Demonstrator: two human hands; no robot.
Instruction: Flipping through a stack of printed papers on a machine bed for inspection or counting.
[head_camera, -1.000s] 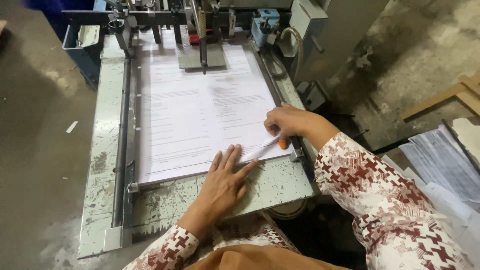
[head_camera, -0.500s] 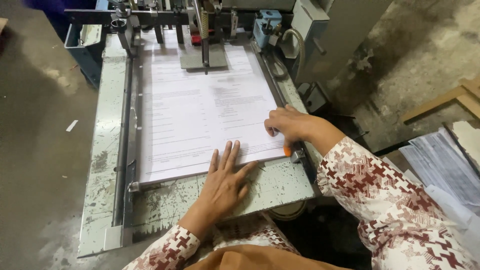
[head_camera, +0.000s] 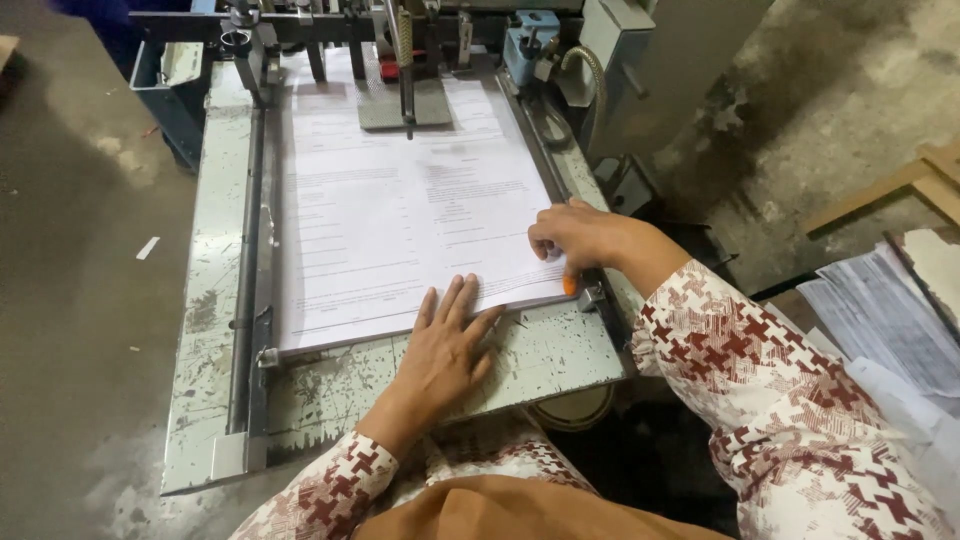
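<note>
On the worn metal table (head_camera: 560, 350), left hand (head_camera: 445, 345) lies flat and open, steadying the paper stack (head_camera: 400, 220); right hand (head_camera: 575, 238) grips an orange tool (head_camera: 570, 285); square edges gently.

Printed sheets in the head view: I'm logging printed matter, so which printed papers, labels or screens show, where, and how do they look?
Paper stack: on the machine table, white rectangular sheets with faint grey print; both hands rest at its near edge.
Loose sheets: far right beside the person, white with grey print, fanned untidily.
No labels, signs or screens that I can make out.
</note>
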